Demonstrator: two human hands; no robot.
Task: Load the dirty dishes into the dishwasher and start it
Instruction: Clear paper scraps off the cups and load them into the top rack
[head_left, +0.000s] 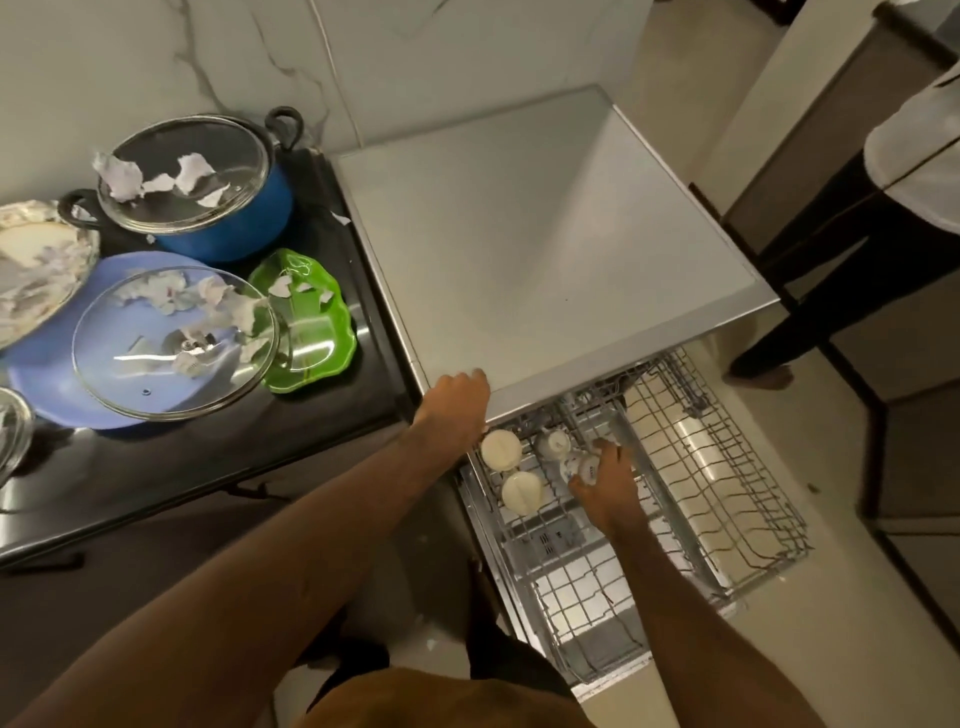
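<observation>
Right hand: fingers closed round a white cup over the pulled-out upper rack. Best seated mouth down, just beside the three cups already placed.
Left hand: rests on the dishwasher top at its front edge; grip unclear.
Room: the rack's right half is bare wire, and the pot waits on the counter.

Right grip around white cup in wire rack; left grip on dishwasher top

Floral plate and glass bowl run off the left edge.
</observation>
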